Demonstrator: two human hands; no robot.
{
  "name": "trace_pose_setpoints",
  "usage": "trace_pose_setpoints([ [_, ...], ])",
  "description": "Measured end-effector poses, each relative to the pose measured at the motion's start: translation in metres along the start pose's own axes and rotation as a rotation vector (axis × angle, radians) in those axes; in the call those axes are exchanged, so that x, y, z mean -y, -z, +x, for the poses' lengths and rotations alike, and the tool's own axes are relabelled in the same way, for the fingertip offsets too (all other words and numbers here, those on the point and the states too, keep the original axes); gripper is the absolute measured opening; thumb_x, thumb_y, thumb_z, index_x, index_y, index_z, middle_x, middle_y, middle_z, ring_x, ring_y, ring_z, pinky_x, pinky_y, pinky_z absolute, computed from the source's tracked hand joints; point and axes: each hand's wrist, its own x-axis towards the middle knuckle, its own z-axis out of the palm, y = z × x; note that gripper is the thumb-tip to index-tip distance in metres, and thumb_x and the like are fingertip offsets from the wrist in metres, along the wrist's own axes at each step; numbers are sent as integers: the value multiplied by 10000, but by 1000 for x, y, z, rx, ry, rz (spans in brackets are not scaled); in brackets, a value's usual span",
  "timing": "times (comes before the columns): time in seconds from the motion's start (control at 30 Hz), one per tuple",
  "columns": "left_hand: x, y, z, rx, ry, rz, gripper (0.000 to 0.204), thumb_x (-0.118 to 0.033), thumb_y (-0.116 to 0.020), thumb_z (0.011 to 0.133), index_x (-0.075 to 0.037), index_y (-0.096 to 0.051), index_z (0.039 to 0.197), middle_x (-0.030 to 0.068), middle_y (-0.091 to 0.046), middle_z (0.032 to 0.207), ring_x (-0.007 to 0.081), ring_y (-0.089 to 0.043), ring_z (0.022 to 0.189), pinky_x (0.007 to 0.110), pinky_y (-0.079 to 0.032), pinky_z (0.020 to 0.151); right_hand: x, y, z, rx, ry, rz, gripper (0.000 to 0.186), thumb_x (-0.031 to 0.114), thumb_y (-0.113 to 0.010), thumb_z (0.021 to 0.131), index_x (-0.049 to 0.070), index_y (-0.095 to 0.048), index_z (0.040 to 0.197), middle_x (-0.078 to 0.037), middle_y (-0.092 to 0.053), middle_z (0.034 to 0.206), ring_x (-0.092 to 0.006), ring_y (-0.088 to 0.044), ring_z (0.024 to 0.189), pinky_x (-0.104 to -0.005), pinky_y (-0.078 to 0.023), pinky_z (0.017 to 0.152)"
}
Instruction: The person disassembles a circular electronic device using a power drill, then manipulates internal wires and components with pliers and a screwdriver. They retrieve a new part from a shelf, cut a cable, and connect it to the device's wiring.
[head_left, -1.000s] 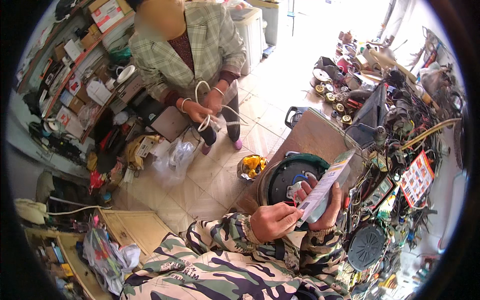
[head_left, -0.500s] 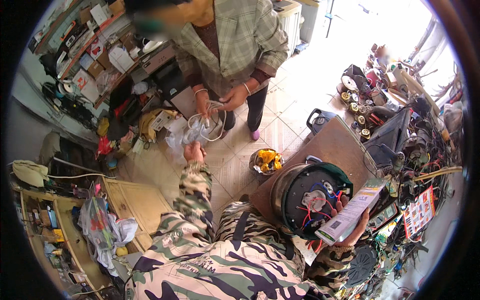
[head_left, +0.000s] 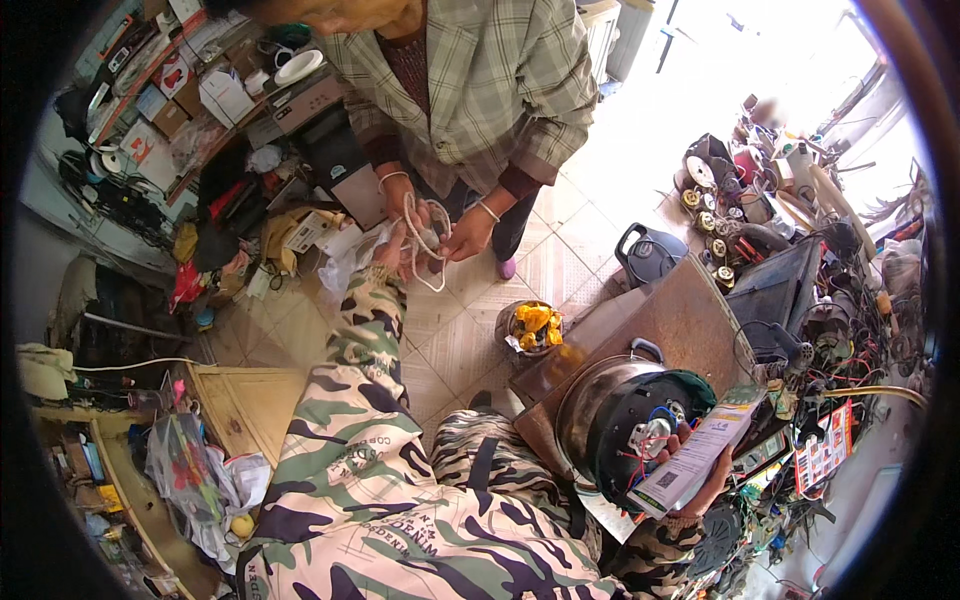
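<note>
Tiled floor (head_left: 575,260), centre: one small bucket (head_left: 531,330) holding yellow scraps, with a dark blue lidded container with a handle (head_left: 650,255) to its right. Far left: shelves (head_left: 190,80) crowded with cardboard boxes, a white bowl (head_left: 298,66) and loose cables; near left: a wooden crate (head_left: 245,410) and a clear plastic bag (head_left: 195,480) of mixed items. Right side: a heap of metal parts and spools (head_left: 725,215), tangled wires (head_left: 870,330) and a red printed card (head_left: 825,450).
</note>
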Motion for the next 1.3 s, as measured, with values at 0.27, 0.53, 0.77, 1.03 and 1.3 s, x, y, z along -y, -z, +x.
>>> trace_pose_setpoints([
  [0.27, -23, -101, -101, 405, 167, -190, 485, -584, -580, 968, -119, -592, 1107, -27, -547, 722, 62, -377, 450, 253, -316, 356, -10, -11, 2, 84, -70, 31, 763, 602, -541, 955, 62, -357, 1462, -233, -582, 1266, -314, -654, 957, -447, -620, 742],
  [0.53, -29, -206, -215, 1090, -112, -659, 389, -393, -423, 1094, -43, -560, 989, 8, -442, 636, 79, -306, 434, 243, -263, 428, -2, -13, -12, 82, 36, 83, 761, 594, -520, 967, 10, -383, 1435, -248, -602, 1232, -347, -679, 922, -455, -612, 695],
  [0.77, -54, -247, -292, 1419, -87, -603, 476, -428, -412, 1085, -67, -543, 802, 6, -432, 520, 100, -281, 356, 277, -242, 378, 54, 76, 3, -26, 281, -573, 704, 428, -717, 888, -35, -487, 1366, -214, -624, 1205, -324, -673, 1005, -430, -576, 792],
  [1.03, -70, -349, -335, 2069, -18, -532, 428, -320, -409, 1080, -52, -559, 782, 54, -560, 583, 134, -394, 352, 278, -297, 345, 41, 217, 91, -550, 391, -1543, 920, 410, -850, 670, 47, -475, 1427, -309, -641, 1220, -490, -609, 1139, -514, -489, 962],
  [1.3, -72, -391, -357, 2223, 173, -641, 485, -448, -414, 1060, -50, -556, 821, 41, -536, 571, 141, -451, 379, 279, -322, 362, 83, 57, 50, -143, 729, -781, 180, 109, -663, 939, -45, -668, 1033, -120, -729, 909, -171, -682, 789, -304, -548, 731],
])
